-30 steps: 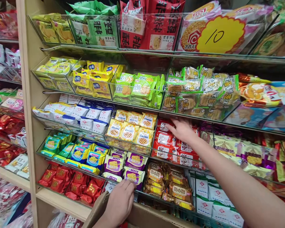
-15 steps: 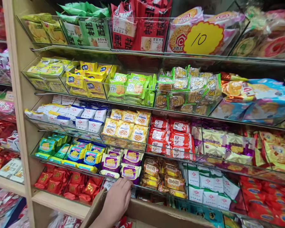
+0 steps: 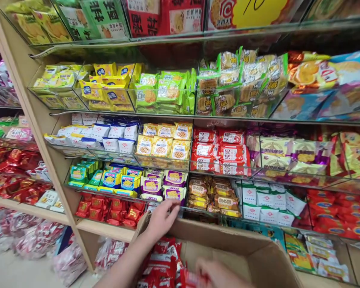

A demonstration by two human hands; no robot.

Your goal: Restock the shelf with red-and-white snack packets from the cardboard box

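Note:
An open cardboard box (image 3: pixel 216 256) is in front of me, with red-and-white snack packets (image 3: pixel 163 262) piled in its left part. My left hand (image 3: pixel 164 218) lies over the box's far left corner, fingers curled over the rim. Low inside the box is my right hand (image 3: pixel 217 274), smeared by motion, its fingers closed at a red packet (image 3: pixel 195 279) that is blurred too. Similar red packets (image 3: pixel 220 150) stand stacked in a clear shelf bin above the box.
Tilted shelves with clear dividers hold cookie packets (image 3: pixel 163 142), brown packets (image 3: pixel 214 194), green-edged white packets (image 3: pixel 267 204) and red wrapped sweets (image 3: pixel 108 210). A wooden upright (image 3: pixel 39 116) stands at left. Bagged goods (image 3: pixel 69 260) lie on the floor. A yellow price tag (image 3: pixel 259 14) hangs above.
The view has tipped down, showing more of the box and its red packets. My right hand has come into view inside the box. My left hand stays at the box's corner.

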